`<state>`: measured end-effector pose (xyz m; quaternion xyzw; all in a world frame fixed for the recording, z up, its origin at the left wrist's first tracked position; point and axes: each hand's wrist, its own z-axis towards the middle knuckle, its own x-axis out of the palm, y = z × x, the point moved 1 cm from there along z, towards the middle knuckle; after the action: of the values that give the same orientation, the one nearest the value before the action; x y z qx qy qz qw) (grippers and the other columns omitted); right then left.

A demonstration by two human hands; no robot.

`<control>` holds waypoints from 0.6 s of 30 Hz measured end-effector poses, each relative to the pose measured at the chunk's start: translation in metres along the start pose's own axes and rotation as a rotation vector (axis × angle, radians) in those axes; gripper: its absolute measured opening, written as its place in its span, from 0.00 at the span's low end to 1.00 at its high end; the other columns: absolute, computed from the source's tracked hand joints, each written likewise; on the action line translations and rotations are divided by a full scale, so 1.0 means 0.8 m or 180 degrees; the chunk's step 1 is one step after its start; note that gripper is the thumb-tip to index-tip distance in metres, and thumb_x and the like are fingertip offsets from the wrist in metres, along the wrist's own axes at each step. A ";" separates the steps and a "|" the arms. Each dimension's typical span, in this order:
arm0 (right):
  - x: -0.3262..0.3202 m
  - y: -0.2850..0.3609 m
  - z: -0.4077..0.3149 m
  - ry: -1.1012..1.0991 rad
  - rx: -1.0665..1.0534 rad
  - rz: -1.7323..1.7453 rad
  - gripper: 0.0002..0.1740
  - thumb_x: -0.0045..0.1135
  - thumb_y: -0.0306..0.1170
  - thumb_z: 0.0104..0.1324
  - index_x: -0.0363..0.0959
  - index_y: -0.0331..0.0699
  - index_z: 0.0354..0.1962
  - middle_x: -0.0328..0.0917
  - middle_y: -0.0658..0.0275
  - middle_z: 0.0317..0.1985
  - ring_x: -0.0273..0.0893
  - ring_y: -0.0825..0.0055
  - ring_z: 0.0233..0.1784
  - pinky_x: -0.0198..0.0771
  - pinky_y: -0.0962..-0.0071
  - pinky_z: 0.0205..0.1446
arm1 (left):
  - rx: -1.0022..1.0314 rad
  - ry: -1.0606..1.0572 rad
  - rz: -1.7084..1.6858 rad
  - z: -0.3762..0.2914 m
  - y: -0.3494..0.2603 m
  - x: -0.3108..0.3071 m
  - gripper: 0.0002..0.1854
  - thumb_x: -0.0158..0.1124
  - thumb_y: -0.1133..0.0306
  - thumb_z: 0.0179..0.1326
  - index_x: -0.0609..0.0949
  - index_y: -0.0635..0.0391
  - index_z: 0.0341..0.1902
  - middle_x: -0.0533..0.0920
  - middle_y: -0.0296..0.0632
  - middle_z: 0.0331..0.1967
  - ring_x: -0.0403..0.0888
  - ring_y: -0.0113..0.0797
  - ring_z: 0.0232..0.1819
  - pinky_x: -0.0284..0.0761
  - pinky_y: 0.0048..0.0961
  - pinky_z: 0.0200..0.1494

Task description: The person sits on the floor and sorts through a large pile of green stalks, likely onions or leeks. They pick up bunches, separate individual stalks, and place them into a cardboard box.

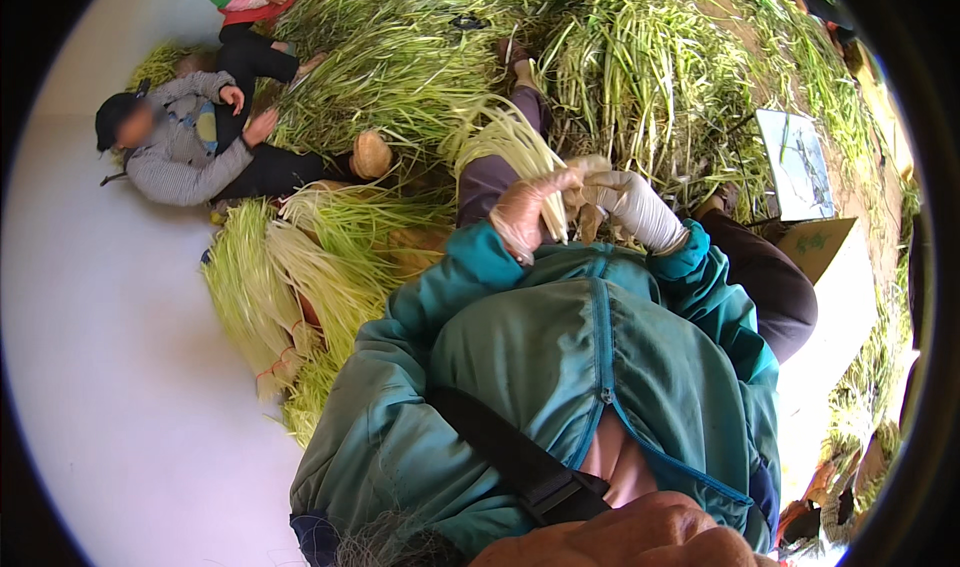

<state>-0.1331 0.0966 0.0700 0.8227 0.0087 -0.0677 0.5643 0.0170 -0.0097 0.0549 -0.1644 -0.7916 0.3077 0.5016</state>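
Note:
My left hand, in a thin translucent glove, is closed around a small bunch of pale yellow-green leafy stalks. Their leafy ends spread over my left leg, and their pale ends point down towards my jacket. Against the left fingers is my right hand, in a whitish glove, with its fingers bent; whether it grips anything is hidden. Long green stalks lie in a thick heap beyond my legs. To the left are paler bundles, some tied with red string near their ends.
A seated co-worker in a grey top is at the left by the white wall; another person in red and green sits farther back. At right stand a cardboard box and a tilted pale panel.

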 end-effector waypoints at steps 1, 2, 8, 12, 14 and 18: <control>0.006 -0.004 0.005 -0.0005 -0.0372 -0.0060 0.15 0.51 0.35 0.67 0.80 0.35 0.42 0.78 0.68 0.23 0.70 0.86 0.21 0.64 0.83 0.23 | 0.0039 0.0027 0.0076 0.000 0.003 0.001 0.27 0.60 0.63 0.62 0.72 0.65 0.63 0.80 0.45 0.55 0.79 0.30 0.51 0.75 0.24 0.49; 0.008 -0.008 0.003 0.0070 -0.0107 0.0148 0.15 0.50 0.35 0.66 0.80 0.36 0.43 0.77 0.68 0.22 0.70 0.86 0.21 0.64 0.84 0.24 | -0.0014 0.0000 0.0051 0.000 0.003 -0.003 0.27 0.60 0.63 0.62 0.73 0.64 0.62 0.80 0.44 0.55 0.78 0.28 0.51 0.73 0.21 0.47; -0.014 -0.027 -0.018 0.0487 0.0126 0.0493 0.19 0.44 0.32 0.64 0.80 0.37 0.46 0.73 0.71 0.20 0.67 0.87 0.19 0.64 0.86 0.23 | 0.0248 -0.0310 0.0132 0.008 -0.015 -0.036 0.25 0.60 0.63 0.61 0.75 0.63 0.60 0.80 0.43 0.56 0.76 0.27 0.56 0.73 0.21 0.48; -0.072 -0.129 -0.040 0.0449 0.1348 -0.1717 0.18 0.53 0.39 0.61 0.81 0.43 0.46 0.82 0.59 0.31 0.78 0.72 0.31 0.73 0.74 0.34 | 0.0349 -0.0644 -0.0032 0.019 -0.043 -0.067 0.23 0.61 0.63 0.62 0.76 0.63 0.57 0.76 0.46 0.60 0.74 0.34 0.60 0.75 0.29 0.56; -0.100 -0.158 -0.057 0.0153 0.1058 -0.2393 0.19 0.56 0.43 0.60 0.81 0.45 0.46 0.82 0.55 0.37 0.81 0.63 0.39 0.74 0.69 0.44 | 0.0179 -0.0750 -0.0335 0.017 -0.045 -0.066 0.17 0.59 0.63 0.64 0.76 0.62 0.50 0.77 0.52 0.56 0.78 0.42 0.55 0.79 0.41 0.54; -0.163 -0.170 -0.023 -0.1609 0.0318 -0.1763 0.18 0.54 0.38 0.65 0.78 0.42 0.50 0.81 0.54 0.47 0.82 0.65 0.44 0.75 0.72 0.48 | -0.0417 -0.0360 -0.0524 0.011 -0.004 -0.061 0.15 0.58 0.62 0.65 0.76 0.63 0.45 0.79 0.43 0.31 0.79 0.42 0.34 0.81 0.40 0.40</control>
<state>-0.2729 0.1714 -0.0334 0.7731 0.0881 -0.4189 0.4681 0.0308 -0.0426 0.0200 -0.1136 -0.8479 0.2219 0.4679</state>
